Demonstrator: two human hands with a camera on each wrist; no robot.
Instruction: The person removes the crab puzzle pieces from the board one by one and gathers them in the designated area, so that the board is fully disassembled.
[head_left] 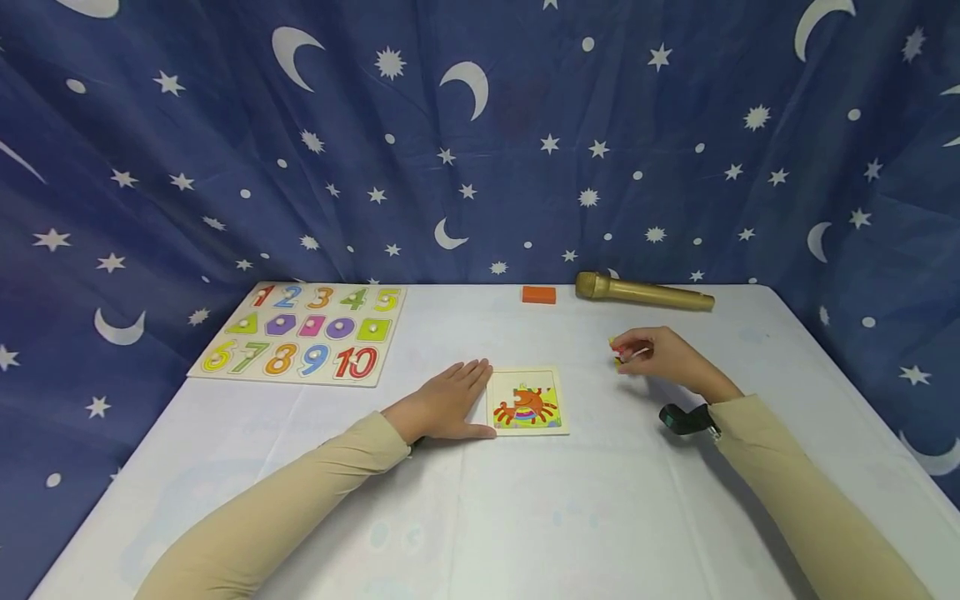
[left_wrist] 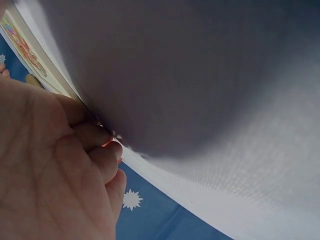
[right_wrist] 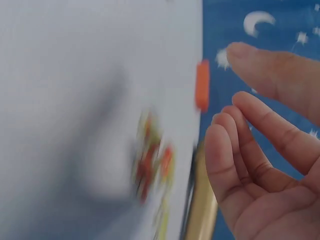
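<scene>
A square wooden puzzle board (head_left: 526, 432) with a red crab picture lies in the middle of the table; the picture has gaps. Along its left edge rests my left hand (head_left: 448, 402), fingers and thumb spread, touching the board near its corners. In the left wrist view the board's edge (left_wrist: 56, 75) runs beside my left hand (left_wrist: 55, 165). My right hand (head_left: 663, 360) is low over the table on the right, close to small red and yellow puzzle pieces (head_left: 617, 363). The right wrist view shows these pieces (right_wrist: 147, 165) blurred, apart from my right hand (right_wrist: 265, 165), whose thumb and fingers stand apart.
A number puzzle board (head_left: 390, 333) with shapes and digits lies at the back left. Toward the rear edge are an orange block (head_left: 538, 295) and a gold microphone (head_left: 648, 292). Behind the table (head_left: 525, 517) hangs a blue curtain (head_left: 525, 125) with moons and stars.
</scene>
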